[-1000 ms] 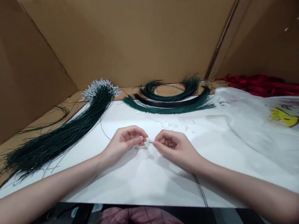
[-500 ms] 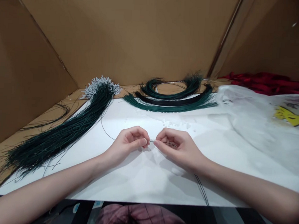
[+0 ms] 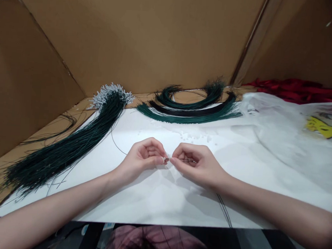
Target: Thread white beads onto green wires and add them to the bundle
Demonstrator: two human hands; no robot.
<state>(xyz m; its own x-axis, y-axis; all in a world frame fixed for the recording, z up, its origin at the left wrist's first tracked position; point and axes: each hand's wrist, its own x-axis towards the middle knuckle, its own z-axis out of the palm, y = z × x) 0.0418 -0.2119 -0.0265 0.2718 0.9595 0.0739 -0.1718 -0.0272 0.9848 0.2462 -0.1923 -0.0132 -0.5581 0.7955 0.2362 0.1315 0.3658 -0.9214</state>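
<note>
My left hand (image 3: 146,155) is closed in a pinch over the white sheet, on something small and pale at the fingertips that I cannot make out. Facing it, almost tip to tip, my right hand (image 3: 197,162) pinches thin dark wires (image 3: 224,212); their tails come out below the wrist. Left of my hands lies a thick bundle of dark green wires (image 3: 76,144), its far end tipped with many small white beads (image 3: 111,94). Several loose white beads (image 3: 199,137) are scattered on the sheet beyond my hands.
Curved bundles of green wire (image 3: 189,118) lie at the back. A clear plastic bag (image 3: 284,136) with a yellow print spreads over the right side, with red fabric (image 3: 296,90) behind. Cardboard walls (image 3: 138,39) enclose the table. The white sheet's front edge (image 3: 136,224) is near me.
The fingertips of my left hand have shifted slightly, and the short bit of wire seen between the two hands hardly shows now. My right hand keeps its pinch in nearly the same place.
</note>
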